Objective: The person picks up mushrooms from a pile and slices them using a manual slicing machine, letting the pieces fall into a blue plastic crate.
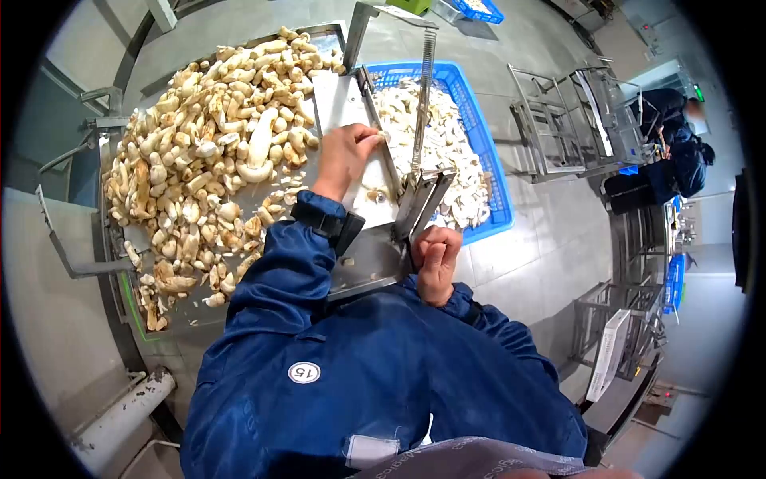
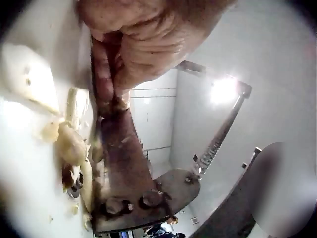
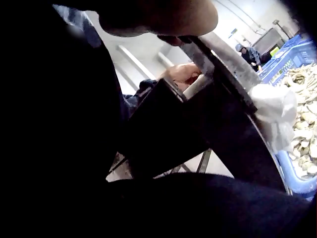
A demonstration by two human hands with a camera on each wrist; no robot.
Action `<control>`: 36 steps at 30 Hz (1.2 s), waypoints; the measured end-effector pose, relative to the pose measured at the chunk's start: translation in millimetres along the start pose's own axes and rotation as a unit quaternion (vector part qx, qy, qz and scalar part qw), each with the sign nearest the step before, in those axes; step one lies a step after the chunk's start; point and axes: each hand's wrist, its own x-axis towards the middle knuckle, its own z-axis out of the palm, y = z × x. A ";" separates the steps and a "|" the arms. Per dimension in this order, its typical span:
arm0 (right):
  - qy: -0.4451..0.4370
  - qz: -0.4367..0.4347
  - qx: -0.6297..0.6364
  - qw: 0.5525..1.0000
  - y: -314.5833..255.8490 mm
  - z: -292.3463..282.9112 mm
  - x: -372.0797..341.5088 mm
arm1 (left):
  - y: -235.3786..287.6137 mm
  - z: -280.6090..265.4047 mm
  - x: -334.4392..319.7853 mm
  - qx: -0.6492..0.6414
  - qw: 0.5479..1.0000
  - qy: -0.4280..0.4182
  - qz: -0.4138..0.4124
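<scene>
The left hand (image 1: 345, 162) is over a white board (image 1: 331, 96), beside the long metal blade (image 1: 381, 132) of a hinged cutter. In the left wrist view the left hand (image 2: 148, 44) pinches a small mushroom piece (image 2: 120, 103) against the blade (image 2: 121, 153); most of the piece is hidden by the fingers. Mushroom scraps (image 2: 72, 144) lie on the board beside the blade. At the cutter's near end, the right hand (image 1: 437, 263) has its fingers curled round the handle, which they largely cover. In the right wrist view the right hand (image 3: 163, 17) shows only partly, above the dark metal.
Whole mushrooms (image 1: 199, 160) are heaped on a metal table (image 1: 363, 267) at the left. A blue basket (image 1: 499, 199) of sliced mushrooms (image 1: 467, 184) stands right of the cutter. An upright spring (image 1: 423, 104) rises beside the blade. Metal frames (image 1: 546, 120) and a person (image 1: 674, 152) are farther right.
</scene>
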 end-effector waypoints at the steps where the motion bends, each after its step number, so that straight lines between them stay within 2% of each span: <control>1: -0.019 0.012 0.031 0.999 -14.5 2.5 9.9 | -0.7 0.5 7.4 -0.012 1.000 0.004 0.001; 2: -0.003 0.060 0.021 0.998 -33.6 4.2 20.9 | -3.3 1.1 11.0 -0.021 1.000 0.003 -0.003; 4: -0.013 0.139 0.092 0.986 -90.7 13.7 69.3 | -11.8 4.5 3.8 -0.037 0.999 -0.011 -0.021; 5: -0.005 0.155 0.114 0.981 -106.9 18.9 85.2 | 16.4 -0.6 -0.6 0.076 0.997 -0.013 -0.018; 6: 0.005 0.170 0.137 0.976 -113.6 21.6 91.2 | 25.4 -2.9 -2.4 0.082 0.996 -0.015 -0.026; 8: 0.001 0.103 0.068 0.992 -90.4 17.8 74.5 | 32.7 -2.7 -3.6 0.091 0.995 -0.016 -0.044; 9: -0.008 0.060 0.076 0.995 -62.8 11.2 54.7 | 27.8 -2.8 -2.2 0.058 0.996 -0.034 -0.052; 10: 0.005 0.035 0.061 0.997 -40.8 8.6 33.1 | 41.1 -7.9 -3.4 0.128 0.991 -0.043 -0.024; 12: 0.011 -0.035 0.003 0.999 -3.2 2.8 4.7 | 33.7 -3.6 -5.9 0.019 1.000 -0.016 -0.018; 14: 0.022 -0.029 -0.019 0.999 7.3 0.4 -4.0 | 18.4 -2.3 -1.0 0.008 0.998 -0.048 -0.030; 16: 0.006 -0.069 -0.011 0.998 -0.8 -0.6 7.7 | 27.6 -1.1 -0.3 -0.076 0.987 -0.078 -0.115; 17: -0.008 -0.075 -0.023 0.997 -1.1 -3.5 10.7 | 37.8 -1.5 -0.5 -0.063 0.985 -0.096 -0.132; 20: -0.023 -0.076 -0.034 0.996 -2.7 -8.5 11.9 | 36.0 1.4 1.7 -0.066 0.985 -0.113 -0.114; 21: -0.034 -0.075 -0.041 0.996 -4.5 -11.1 13.6 | 35.7 2.5 3.0 -0.083 0.982 -0.106 -0.132; 24: -0.040 -0.103 -0.040 0.993 0.0 -12.0 16.4 | 40.0 0.8 1.9 -0.008 0.994 -0.066 -0.085; 25: -0.062 -0.095 -0.054 0.992 4.1 -11.9 15.5 | 57.3 3.0 0.5 0.002 0.994 -0.060 -0.091; 26: -0.083 -0.088 -0.077 0.990 5.5 -14.3 15.5 | 49.3 -5.2 6.8 0.038 0.993 -0.103 -0.037; 27: -0.091 -0.077 -0.073 0.990 0.0 -17.3 16.7 | 65.0 1.9 4.2 0.022 0.995 -0.101 -0.005; 28: -0.099 -0.068 -0.075 0.990 -6.2 -17.2 17.8 | 72.9 0.4 5.3 0.015 0.992 -0.120 -0.021; 29: -0.073 -0.070 -0.042 0.994 -5.7 -14.3 16.6 | 69.8 -1.6 12.4 -0.006 0.986 -0.162 0.026; 30: -0.049 -0.074 -0.001 0.996 -2.1 -10.6 14.0 | 60.7 -10.4 20.9 0.053 0.980 -0.174 0.082; 31: -0.069 -0.067 -0.032 0.995 -3.5 -12.6 12.3 | 51.4 -26.7 22.6 0.125 0.971 -0.167 0.114; 32: -0.087 -0.057 -0.058 0.993 -3.6 -15.9 13.2 | 79.3 -29.3 16.7 0.224 0.961 -0.140 0.086; 33: -0.086 -0.065 -0.067 0.992 -3.8 -16.0 12.5 | 74.6 -39.9 16.2 0.233 0.970 -0.074 -0.007; 34: -0.088 -0.072 -0.072 0.991 -3.6 -16.1 12.1 | 64.7 -56.0 14.2 0.186 0.979 -0.072 0.051; 35: -0.069 -0.096 -0.055 0.991 -0.2 -14.5 12.0 | 71.5 -70.7 12.3 0.384 0.916 -0.050 0.104; 36: -0.066 -0.089 -0.050 0.993 0.8 -14.2 11.4 | 63.0 -84.5 8.2 0.430 0.892 -0.025 0.137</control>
